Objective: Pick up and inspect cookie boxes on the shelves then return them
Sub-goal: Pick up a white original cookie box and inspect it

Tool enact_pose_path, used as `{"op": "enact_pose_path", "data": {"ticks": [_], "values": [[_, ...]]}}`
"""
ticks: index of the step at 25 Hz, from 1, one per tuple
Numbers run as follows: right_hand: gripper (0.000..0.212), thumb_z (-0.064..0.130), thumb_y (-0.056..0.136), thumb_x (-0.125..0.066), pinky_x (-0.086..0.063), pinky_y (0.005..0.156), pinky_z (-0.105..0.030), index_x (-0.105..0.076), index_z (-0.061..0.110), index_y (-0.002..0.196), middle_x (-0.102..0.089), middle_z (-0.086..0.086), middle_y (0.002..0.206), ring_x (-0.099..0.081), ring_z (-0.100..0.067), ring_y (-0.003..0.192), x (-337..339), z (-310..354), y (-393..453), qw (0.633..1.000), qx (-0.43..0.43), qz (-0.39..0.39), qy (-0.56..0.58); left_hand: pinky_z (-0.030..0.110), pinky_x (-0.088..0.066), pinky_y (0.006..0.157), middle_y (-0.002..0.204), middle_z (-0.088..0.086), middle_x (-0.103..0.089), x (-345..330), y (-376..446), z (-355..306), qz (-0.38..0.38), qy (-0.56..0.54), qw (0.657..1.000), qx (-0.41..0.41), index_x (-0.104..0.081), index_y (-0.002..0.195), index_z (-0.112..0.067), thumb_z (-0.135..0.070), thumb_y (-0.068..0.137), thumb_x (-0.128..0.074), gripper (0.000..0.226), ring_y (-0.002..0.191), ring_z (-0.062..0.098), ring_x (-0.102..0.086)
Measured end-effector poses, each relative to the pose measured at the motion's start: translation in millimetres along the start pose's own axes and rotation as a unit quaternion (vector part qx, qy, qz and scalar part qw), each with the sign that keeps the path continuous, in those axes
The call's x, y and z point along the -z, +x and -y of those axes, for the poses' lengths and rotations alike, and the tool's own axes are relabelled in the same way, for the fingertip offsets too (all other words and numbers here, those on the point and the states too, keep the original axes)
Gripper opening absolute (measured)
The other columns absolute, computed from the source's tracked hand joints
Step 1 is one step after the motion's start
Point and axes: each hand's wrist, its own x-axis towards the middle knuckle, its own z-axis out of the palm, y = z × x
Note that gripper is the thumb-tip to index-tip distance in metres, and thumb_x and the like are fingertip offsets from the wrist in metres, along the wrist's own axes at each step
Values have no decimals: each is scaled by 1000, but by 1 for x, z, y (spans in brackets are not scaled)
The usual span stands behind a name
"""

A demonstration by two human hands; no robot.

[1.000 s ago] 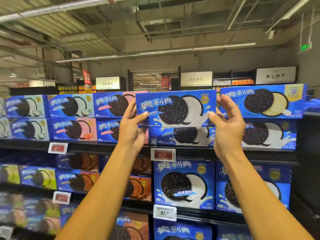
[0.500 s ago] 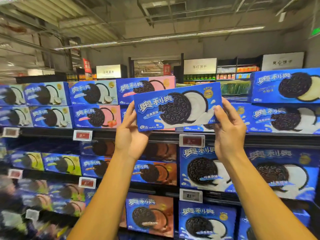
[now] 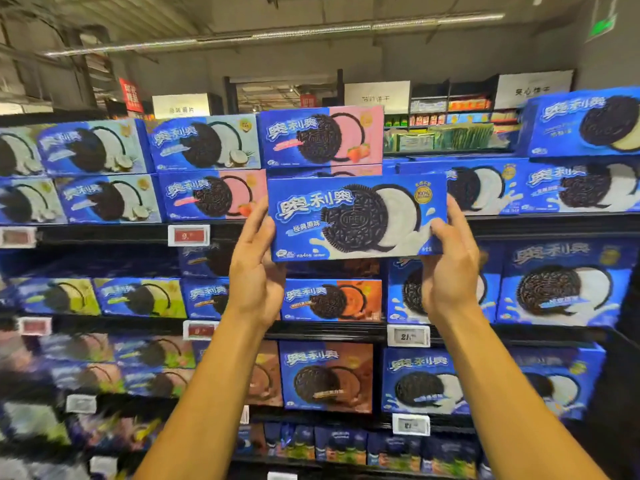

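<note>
Head view: box off the shelf and under inspection, return not yet done.
Centre frame, left hand [image 3: 254, 271] and right hand [image 3: 450, 268] each grip an end of the blue cookie box [image 3: 356, 216], front facing the camera, held clear of the upper shelf [image 3: 554, 225]; putting it back remains.

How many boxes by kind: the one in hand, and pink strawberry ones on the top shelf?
held box: 1
pink strawberry boxes: 2
Total: 3
</note>
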Motion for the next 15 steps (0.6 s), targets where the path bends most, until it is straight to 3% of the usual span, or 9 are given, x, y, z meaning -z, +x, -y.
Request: {"op": "enact_pose_path", "data": {"ticks": [3, 6, 7, 9, 11, 13, 15], "values": [[51, 12, 94, -48, -38, 107, -41, -51, 13, 144, -60, 1, 130, -52, -19, 120, 1, -16, -21, 999, 23, -28, -27, 26, -56, 81, 128, 0, -67, 20, -15, 0, 8, 27, 999, 25, -50, 138, -13, -15, 100, -44, 39, 111, 14, -66], [52, 13, 94, -47, -37, 116, -47, -49, 10, 145, -52, -9, 148, -47, -25, 139, 2, -26, -34, 999, 11, -33, -19, 32, -54, 86, 140, 4, -59, 36, -22, -7, 32, 56, 997, 54, -47, 143, -15, -16, 105, -35, 39, 119, 18, -61], [51, 15, 94, -47, -43, 111, -44, -51, 12, 145, -55, -8, 146, -52, -24, 135, 3, -27, -37, 1000, 0, -24, -10, 33, -52, 89, 141, 3, -57, 39, -24, -11, 40, 51, 996, 60, -46, 143, -15, -15, 105, -33, 40, 121, 18, -60], [38, 22, 96, -51, -56, 85, -32, -61, 25, 132, -68, 3, 128, -65, -14, 112, 4, -31, -45, 999, -39, -34, -6, 28, -53, 85, 137, -4, -60, 45, -30, -16, 58, 49, 995, 67, -47, 142, -18, -9, 103, -36, 41, 119, 14, -60], [23, 24, 99, -52, -54, 67, -27, -69, 31, 111, -73, 10, 101, -67, -9, 87, 7, -38, -51, 991, -105, -79, 9, 21, -53, 83, 138, -9, -59, 49, -40, -16, 90, 72, 991, 62, -46, 141, -22, -8, 99, -44, 45, 120, 9, -59], [26, 23, 99, -50, -53, 57, -25, -71, 28, 85, -72, 7, 82, -65, -11, 67, 13, -52, -60, 973, -183, -123, 70, 19, -50, 89, 141, -15, -55, 49, -55, -10, 107, 113, 986, 65, -42, 142, -29, -13, 94, -51, 51, 125, 3, -55], [20, 24, 96, -51, -52, 48, -24, -67, 22, 84, -69, 0, 78, -61, -16, 63, 19, -68, -72, 943, -262, -157, 133, 18, -48, 91, 138, -19, -56, 46, -68, -2, 100, 149, 982, 64, -42, 141, -32, -19, 89, -61, 57, 125, 0, -54]]}}
